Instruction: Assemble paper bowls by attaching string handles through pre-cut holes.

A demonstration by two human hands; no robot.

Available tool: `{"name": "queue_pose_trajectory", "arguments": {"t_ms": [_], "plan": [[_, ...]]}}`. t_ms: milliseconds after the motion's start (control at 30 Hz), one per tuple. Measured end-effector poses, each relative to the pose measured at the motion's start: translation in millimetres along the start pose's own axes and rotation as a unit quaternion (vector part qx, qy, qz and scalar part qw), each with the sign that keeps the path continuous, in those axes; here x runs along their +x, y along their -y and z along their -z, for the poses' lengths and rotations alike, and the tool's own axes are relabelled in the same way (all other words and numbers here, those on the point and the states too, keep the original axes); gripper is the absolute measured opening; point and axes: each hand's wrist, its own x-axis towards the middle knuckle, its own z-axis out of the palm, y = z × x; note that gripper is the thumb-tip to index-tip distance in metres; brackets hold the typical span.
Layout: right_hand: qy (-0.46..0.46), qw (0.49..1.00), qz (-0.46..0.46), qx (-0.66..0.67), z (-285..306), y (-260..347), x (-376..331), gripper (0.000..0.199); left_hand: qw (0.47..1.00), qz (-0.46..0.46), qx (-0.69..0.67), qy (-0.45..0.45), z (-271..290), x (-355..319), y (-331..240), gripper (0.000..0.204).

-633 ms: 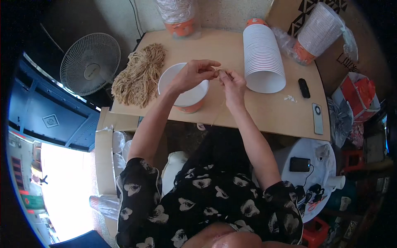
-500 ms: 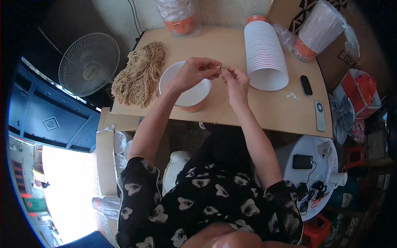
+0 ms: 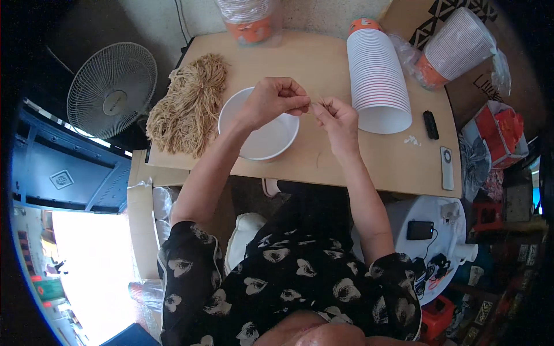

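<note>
My left hand [image 3: 276,102] is closed in a pinch above the white tub [image 3: 258,157], whose orange outside was visible a moment ago. Just to its right, my right hand [image 3: 339,120] also pinches, fingertips almost meeting those of the left. Between them runs a thin tan strand [image 3: 312,104], mostly covered by the fingers. A heap of tan strands in tied bundles [image 3: 187,109] lies to the left of the tub. The inside of the tub is partly hidden behind my left hand and wrist.
Nested white tubs [image 3: 380,75] lie on their side at the right. Bagged tub stacks [image 3: 252,29] [image 3: 456,49] stand behind. A black object [image 3: 430,125], white scraps [image 3: 412,140] and a remote control [image 3: 446,168] lie rightward. A fan [image 3: 113,95] stands left; a round white table [image 3: 398,213] is lower right.
My fingertips have drawn slightly apart, the right hand shifting right. The small tangle between them looks thinner now. The whole view has shifted a little.
</note>
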Motion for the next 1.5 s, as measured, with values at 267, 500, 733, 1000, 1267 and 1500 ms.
{"name": "queue_pose_trajectory", "arguments": {"t_ms": [267,500,733,1000,1267,1500], "plan": [[0.011,0.999,-0.037,-0.020,-3.7,-8.4,28.2,0.012,0.999,0.033,0.012,0.025,19.6,21.2,10.9,0.020],[0.003,0.998,-0.049,0.025,2.5,-18.8,37.6,0.012,0.997,0.043,-0.049,0.037,20.6,33.5,20.9,0.021],[-0.005,0.995,-0.084,0.049,4.1,-12.5,35.9,0.015,0.999,0.051,0.015,0.009,12.7,34.6,9.7,0.023],[-0.012,0.986,-0.116,0.117,4.3,-12.0,35.2,0.017,0.998,0.030,0.020,-0.043,1.2,32.2,11.6,0.016],[-0.024,0.982,-0.126,0.136,4.2,-16.1,31.3,0.017,0.999,0.030,0.008,-0.033,0.2,24.5,8.0,0.017],[-0.004,0.984,-0.111,0.141,3.9,-9.1,20.0,0.019,1.000,0.020,0.019,-0.014,1.1,19.2,9.6,0.017]]}}
